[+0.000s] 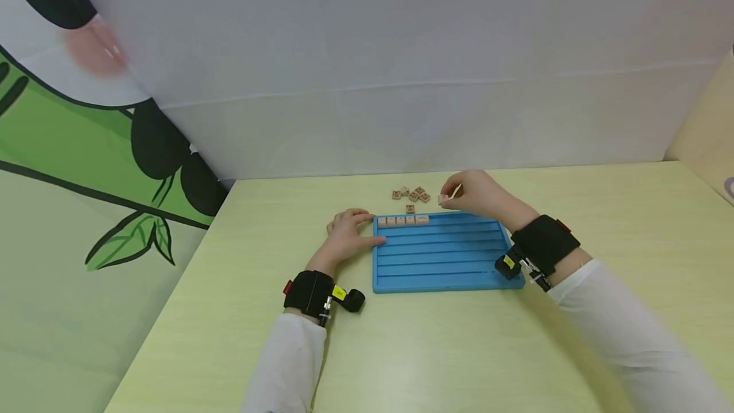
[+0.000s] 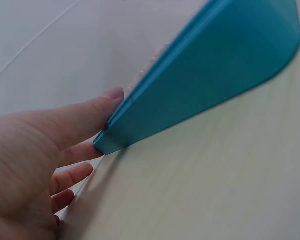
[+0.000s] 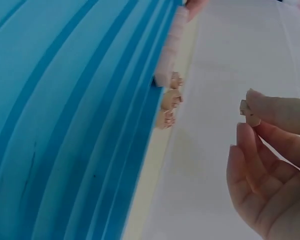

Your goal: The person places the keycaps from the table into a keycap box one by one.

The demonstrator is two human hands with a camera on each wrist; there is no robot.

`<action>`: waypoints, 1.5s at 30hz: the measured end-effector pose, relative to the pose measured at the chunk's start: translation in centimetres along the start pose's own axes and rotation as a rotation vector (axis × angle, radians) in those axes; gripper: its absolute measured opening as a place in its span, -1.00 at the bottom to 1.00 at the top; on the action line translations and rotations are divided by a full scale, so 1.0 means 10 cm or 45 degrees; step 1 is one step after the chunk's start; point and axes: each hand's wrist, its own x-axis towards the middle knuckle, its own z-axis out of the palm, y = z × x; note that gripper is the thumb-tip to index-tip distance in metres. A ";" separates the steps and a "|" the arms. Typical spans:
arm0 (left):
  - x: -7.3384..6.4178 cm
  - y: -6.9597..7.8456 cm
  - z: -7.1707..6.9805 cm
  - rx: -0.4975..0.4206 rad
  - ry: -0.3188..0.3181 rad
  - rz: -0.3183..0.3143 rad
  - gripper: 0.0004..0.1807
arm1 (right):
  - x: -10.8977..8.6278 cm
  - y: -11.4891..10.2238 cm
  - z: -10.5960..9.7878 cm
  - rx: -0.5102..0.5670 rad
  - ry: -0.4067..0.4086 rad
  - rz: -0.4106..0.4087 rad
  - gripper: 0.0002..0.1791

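A blue ridged tray lies on the table, with a short row of pale keycaps along its far groove at the left. My left hand holds the tray by its far left corner. In the left wrist view the thumb lies over the tray's edge and the index finger meets the corner from behind. Beyond the tray's far edge, my right hand pinches a single keycap between thumb and fingertips. This keycap is partly covered by the fingers in the right wrist view.
Several loose keycaps lie on the table behind the tray, brown undersides up. One keycap sits close to the tray's far edge. A pale cloth backdrop rises behind the table.
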 end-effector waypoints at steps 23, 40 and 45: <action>-0.09 -0.02 -0.01 -0.013 -0.020 -0.002 -0.30 | 0.20 0.05 0.35 -0.352 -0.242 0.000 -0.95; -0.14 -0.06 -0.03 -0.005 -0.037 0.013 -0.30 | 0.10 -0.06 0.45 -0.392 -0.175 0.059 -0.93; -0.14 -0.05 -0.02 0.010 -0.034 0.005 -0.30 | 0.06 -0.10 0.46 -0.412 -0.174 0.033 -0.94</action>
